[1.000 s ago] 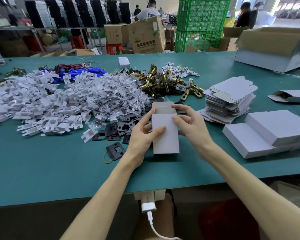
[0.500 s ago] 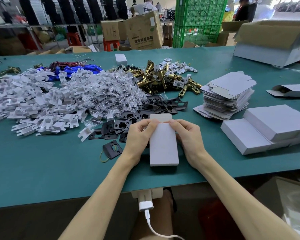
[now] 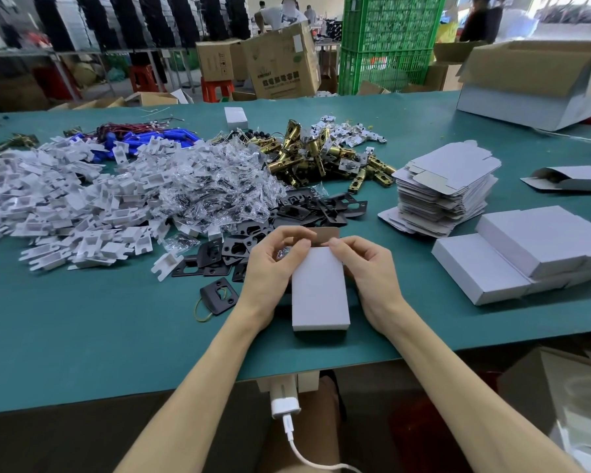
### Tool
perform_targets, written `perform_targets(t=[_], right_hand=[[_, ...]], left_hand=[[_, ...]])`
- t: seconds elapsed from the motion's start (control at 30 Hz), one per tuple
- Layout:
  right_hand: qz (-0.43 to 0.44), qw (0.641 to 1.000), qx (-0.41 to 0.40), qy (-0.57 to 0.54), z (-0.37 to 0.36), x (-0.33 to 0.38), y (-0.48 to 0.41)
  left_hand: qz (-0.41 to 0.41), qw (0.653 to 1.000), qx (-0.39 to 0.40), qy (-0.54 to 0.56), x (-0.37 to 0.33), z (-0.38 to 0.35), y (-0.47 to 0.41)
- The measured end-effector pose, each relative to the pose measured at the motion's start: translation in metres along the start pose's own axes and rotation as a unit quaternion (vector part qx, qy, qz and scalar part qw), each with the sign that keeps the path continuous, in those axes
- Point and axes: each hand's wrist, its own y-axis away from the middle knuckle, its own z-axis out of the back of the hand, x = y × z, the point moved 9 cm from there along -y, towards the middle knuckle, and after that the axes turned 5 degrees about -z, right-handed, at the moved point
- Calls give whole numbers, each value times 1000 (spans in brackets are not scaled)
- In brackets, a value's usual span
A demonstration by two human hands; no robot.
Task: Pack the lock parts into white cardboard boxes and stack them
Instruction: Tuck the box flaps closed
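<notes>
A small white cardboard box lies on the green table near its front edge, its far end flap standing up. My left hand grips the box's left side, fingers curled at the open end. On the other side my right hand holds the box, fingertips pinching the top edge by the flap. Behind lie black strike plates, brass latches, bagged screws and white plastic pieces.
Closed white boxes are stacked at the right, with a pile of flat box blanks behind them. One black plate with a rubber band lies left of my hands. A large open carton sits at the far right.
The box was held tilted up, then laid flat with its end closed. Now its far flap stands open again and my fingers have shifted to that end.
</notes>
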Motion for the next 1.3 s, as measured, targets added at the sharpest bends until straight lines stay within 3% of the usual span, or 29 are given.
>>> perform_targets(t=[0.2, 0.37, 0.83, 1.13, 1.3], right_hand=[[26, 999, -5, -22, 2, 6, 1], [18, 999, 30, -11, -4, 6, 2], [-1, 1000, 10, 19, -3, 4, 3], [-26, 991, 98, 85, -21, 0, 2], [-32, 996, 74, 37, -15, 0, 3]], left_hand=[[14, 1000, 12, 15, -1, -3, -1], [38, 999, -31, 17, -4, 0, 3], [36, 999, -4, -4, 1, -3, 3], [31, 983, -181, 18, 9, 32, 1], [37, 980, -193, 31, 10, 33, 1]])
